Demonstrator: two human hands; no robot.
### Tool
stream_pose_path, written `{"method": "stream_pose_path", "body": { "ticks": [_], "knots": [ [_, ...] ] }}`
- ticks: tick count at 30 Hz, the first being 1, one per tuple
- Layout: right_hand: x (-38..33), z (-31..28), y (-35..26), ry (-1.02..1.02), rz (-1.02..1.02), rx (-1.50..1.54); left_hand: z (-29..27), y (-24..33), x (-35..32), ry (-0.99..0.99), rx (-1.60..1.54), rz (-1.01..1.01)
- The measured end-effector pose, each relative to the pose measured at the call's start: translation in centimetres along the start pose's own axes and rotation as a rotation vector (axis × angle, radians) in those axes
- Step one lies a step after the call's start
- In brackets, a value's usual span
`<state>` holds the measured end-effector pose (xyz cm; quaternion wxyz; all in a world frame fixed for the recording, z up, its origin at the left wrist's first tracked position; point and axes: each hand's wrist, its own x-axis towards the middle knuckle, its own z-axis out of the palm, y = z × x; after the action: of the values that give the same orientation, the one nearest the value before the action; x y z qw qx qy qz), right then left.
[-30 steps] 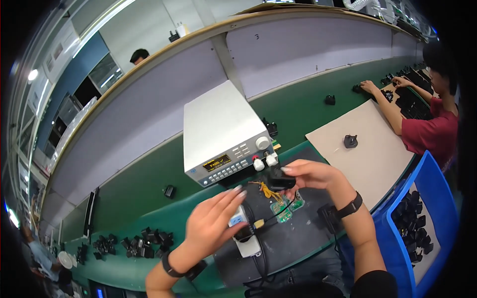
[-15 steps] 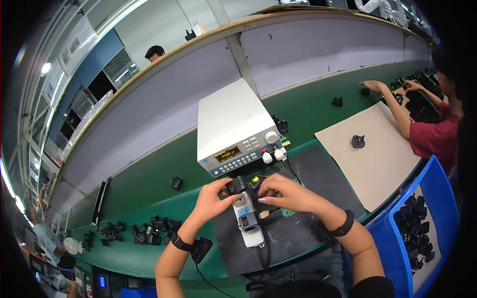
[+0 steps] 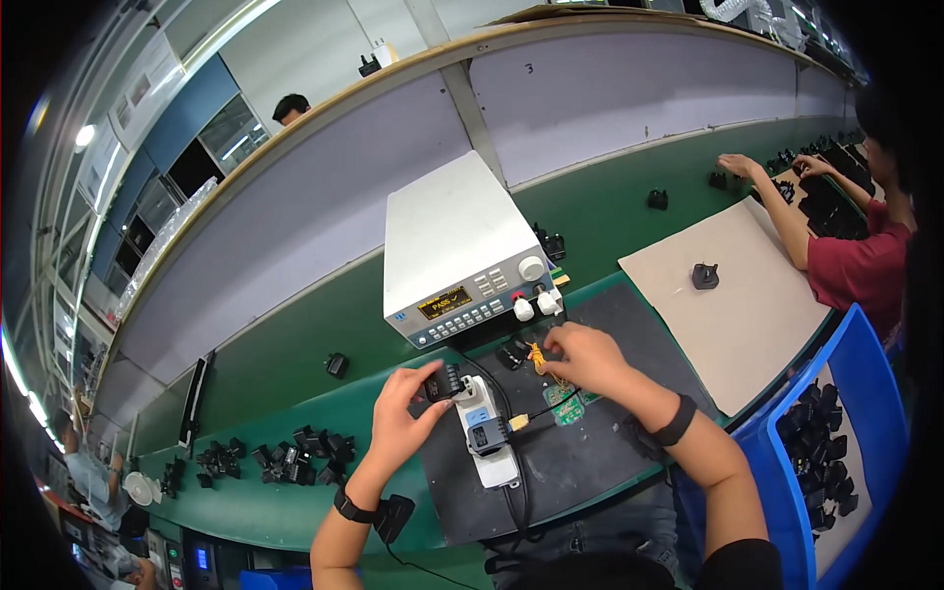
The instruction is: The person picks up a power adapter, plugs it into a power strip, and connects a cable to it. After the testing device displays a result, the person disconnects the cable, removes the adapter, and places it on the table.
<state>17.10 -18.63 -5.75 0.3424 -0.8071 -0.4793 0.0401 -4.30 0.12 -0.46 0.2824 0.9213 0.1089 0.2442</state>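
Our left hand (image 3: 408, 418) pinches a small black adapter (image 3: 444, 382) just left of the white power strip (image 3: 485, 430) on the black mat (image 3: 610, 462). Our right hand (image 3: 582, 356) pinches yellow wires (image 3: 537, 356) near the grey test instrument (image 3: 454, 246), above 1 green circuit board (image 3: 566, 403).

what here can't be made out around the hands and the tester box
- Head view: the part under the right hand is hidden by its fingers; only yellow wires show.
- The black adapter in the left hand is partly covered by the fingers.
- The tester box display and buttons are too small to make out.
- The blue bin is cut off at the dark rim.
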Motion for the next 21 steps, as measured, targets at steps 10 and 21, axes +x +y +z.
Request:
{"method": "stream_pose_path", "body": {
  "ticks": [10,21],
  "knots": [
    [4.4,4.9,-1.9,-0.125,-0.119,-0.378,0.2,-0.1,-2.0,-0.054,-0.04,-0.002],
    [0.2,1.7,-2.3,0.115,-0.257,0.221,0.3,0.4,-2.7,-0.043,-0.356,-0.162]
  ]
}}
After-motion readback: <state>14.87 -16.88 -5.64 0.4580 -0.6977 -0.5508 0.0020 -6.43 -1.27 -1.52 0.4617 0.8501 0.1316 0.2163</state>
